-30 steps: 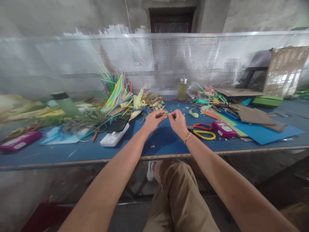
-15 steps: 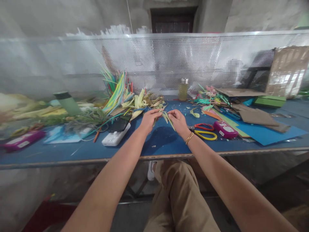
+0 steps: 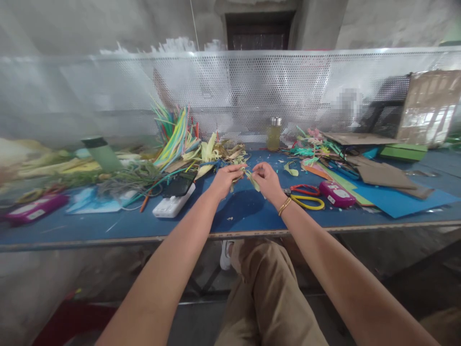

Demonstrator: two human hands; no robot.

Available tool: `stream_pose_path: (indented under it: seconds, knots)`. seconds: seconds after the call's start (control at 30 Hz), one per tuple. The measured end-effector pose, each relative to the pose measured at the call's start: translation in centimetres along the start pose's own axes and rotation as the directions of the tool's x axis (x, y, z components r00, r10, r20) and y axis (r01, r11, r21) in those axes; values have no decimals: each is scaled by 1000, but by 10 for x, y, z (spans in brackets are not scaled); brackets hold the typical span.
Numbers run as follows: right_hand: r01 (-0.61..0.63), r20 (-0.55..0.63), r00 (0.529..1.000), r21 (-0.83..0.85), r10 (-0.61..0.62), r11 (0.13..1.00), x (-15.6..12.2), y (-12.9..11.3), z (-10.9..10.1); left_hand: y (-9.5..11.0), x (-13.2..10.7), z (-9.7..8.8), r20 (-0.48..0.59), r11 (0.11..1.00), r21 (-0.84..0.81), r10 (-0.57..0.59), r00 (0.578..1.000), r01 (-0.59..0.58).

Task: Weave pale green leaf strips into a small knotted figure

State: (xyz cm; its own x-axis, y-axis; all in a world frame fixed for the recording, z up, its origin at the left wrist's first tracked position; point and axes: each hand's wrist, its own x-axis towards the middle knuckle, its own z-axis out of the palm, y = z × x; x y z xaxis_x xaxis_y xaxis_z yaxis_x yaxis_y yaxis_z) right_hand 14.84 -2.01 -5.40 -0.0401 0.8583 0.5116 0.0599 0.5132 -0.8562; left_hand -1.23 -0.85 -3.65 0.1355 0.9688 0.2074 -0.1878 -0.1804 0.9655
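Observation:
My left hand (image 3: 225,179) is closed, its fingertips pinching a pale green strip of corn husk (image 3: 254,184) above the middle of the table. The strip runs down and right from those fingertips, its lower end hanging by my right hand (image 3: 267,180). The right thumb and forefinger are pinched together at the strip; fingers partly cover the contact. A bracelet (image 3: 284,205) circles the right wrist. Just right of that hand lie scissors (image 3: 307,196) with red and yellow handles. Behind my left hand is a heap of dry corn husks (image 3: 209,153).
Left of my forearm, a dark phone (image 3: 179,184) lies on a white block (image 3: 173,203). Colourful stems (image 3: 176,137) stand behind. At the back is a capped bottle (image 3: 274,135). A purple pack (image 3: 336,194) and blue sheet (image 3: 399,194) lie right. Perforated metal (image 3: 259,86) borders the blue table (image 3: 241,222).
The husk strip has shifted and turned between my hands, its hanging end now broader. My right fingers have moved slightly right and tilted. The things on the table stay put.

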Motion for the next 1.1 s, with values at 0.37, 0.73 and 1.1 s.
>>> stream_pose_path:
  seconds: [0.37,0.73,1.1]
  knots:
    - [297,213,945,-230,-250,927,1,2,-8,4,5,-8,45,994,-69,-83,996,86]
    - [255,233,950,-189,-209,948,-5,-7,-4,10,1,-9,8,988,15,-152,988,151]
    - [530,303,845,-574,-440,624,-4,-8,-10,8,1,-8,51,968,-29,-247,968,249]
